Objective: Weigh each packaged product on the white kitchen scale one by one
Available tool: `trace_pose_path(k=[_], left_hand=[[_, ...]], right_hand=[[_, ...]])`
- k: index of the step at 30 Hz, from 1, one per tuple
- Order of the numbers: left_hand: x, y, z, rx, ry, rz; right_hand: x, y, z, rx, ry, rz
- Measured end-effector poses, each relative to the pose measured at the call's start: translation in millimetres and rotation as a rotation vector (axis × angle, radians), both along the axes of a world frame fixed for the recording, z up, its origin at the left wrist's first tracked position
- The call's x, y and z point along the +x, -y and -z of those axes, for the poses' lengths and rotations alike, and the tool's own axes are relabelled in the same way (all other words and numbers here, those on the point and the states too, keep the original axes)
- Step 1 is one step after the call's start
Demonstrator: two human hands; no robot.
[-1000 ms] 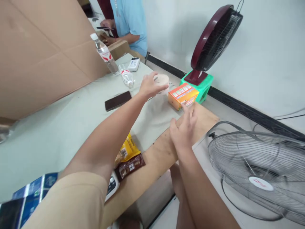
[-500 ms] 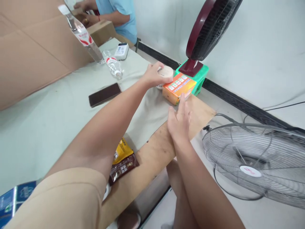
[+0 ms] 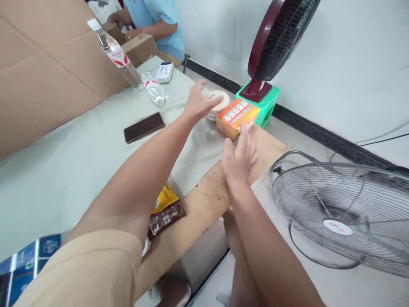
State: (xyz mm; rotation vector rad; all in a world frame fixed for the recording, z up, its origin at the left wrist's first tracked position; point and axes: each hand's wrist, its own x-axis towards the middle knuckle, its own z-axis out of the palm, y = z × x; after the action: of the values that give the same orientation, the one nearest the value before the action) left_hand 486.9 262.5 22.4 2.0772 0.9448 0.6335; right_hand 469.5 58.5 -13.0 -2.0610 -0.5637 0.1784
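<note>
A round tub with a cream lid (image 3: 220,100) stands at the far edge of the table, dark lettering on its side. Beside its left edge, my left hand (image 3: 200,101) is open, fingers apart. Its thumb overlaps the lid in view; I cannot tell whether it touches. An orange box (image 3: 238,115) with small printed panels lies right of the tub. My right hand (image 3: 239,155) hovers in front of this box, fingers stretched out and holding nothing. Its fingertips overlap the box's near side. Under my left forearm, a yellow packet (image 3: 166,198) lies on a dark brown packet (image 3: 168,218).
A phone (image 3: 144,127), an upright bottle (image 3: 118,55), a lying bottle (image 3: 155,93) and a white device (image 3: 165,72) are on the table. One fan (image 3: 268,42) stands on a green stool (image 3: 270,106); a grey fan (image 3: 338,226) is at right. A co-worker (image 3: 159,25) handles cardboard behind.
My left hand has let go of the tub's lid and drawn back to the left, its fingers opening. The lid rests on the tub. My right hand has barely moved.
</note>
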Motion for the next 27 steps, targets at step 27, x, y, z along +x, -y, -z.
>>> trace_pose_path(k=[27], left_hand=[[-496,313,-104.7,0.35,-0.022,-0.426]], right_hand=[[-244,90,-45.7,0.626,0.464,-1.166]])
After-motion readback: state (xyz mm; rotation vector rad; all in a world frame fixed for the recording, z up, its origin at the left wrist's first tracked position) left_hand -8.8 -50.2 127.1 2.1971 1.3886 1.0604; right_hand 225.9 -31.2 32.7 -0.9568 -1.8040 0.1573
